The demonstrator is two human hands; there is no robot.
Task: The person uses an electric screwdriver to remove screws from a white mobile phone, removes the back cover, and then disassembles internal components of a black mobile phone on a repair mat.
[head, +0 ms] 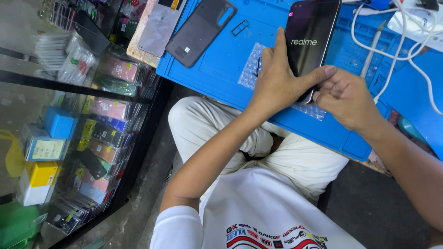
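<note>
A glossy black phone [310, 37] lies back side up on a piece of bubble wrap [251, 69] on a blue work mat [221, 69]. My left hand [277, 80] grips the phone along its left edge, index finger stretched up the side, thumb across its lower end. My right hand [346, 99] is curled at the phone's bottom right corner, fingertips pressing against its edge.
A dark grey phone back cover [200, 30] and a lighter grey cover [161, 23] lie at the mat's far left. A small SIM tray [240, 27], a white-handled tool [371, 50] and white cables [406, 41] are also on the mat. A glass display case [78, 124] with boxed accessories stands to the left.
</note>
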